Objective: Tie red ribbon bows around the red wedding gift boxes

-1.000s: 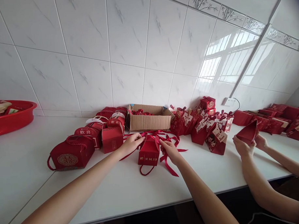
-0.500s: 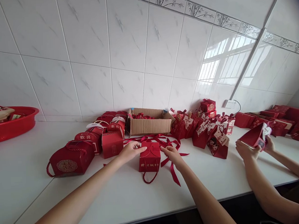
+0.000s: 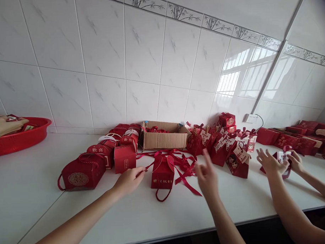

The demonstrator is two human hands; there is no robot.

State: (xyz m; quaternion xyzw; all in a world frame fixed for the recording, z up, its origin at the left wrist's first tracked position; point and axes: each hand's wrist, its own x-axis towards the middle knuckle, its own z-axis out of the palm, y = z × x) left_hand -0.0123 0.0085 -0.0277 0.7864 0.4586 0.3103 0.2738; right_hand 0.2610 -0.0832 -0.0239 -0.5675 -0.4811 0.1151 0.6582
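Before me stands a small red gift box (image 3: 162,173) with gold lettering and a rope handle lying at its front. My left hand (image 3: 130,180), left of the box, pinches the end of a thin red ribbon, which runs towards the box top; whether it passes through the box is unclear. On the right, my right hand (image 3: 207,175) is raised and blurred, its index finger stretched up, with nothing visible in it. Loose red ribbons (image 3: 186,181) lie behind and to the right of the box.
At left stand red boxes (image 3: 83,171) with rope handles; behind is a cardboard carton (image 3: 165,140) with red contents. Tagged red boxes (image 3: 237,162) crowd the right. A co-worker's hands (image 3: 272,164) handle another box. Another hand (image 3: 6,126) reaches over a red basin (image 3: 24,139).
My left hand has moved left and down, drawing a ribbon end away from the box. My right hand has left the box top and moved right. The co-worker's left hand has opened.
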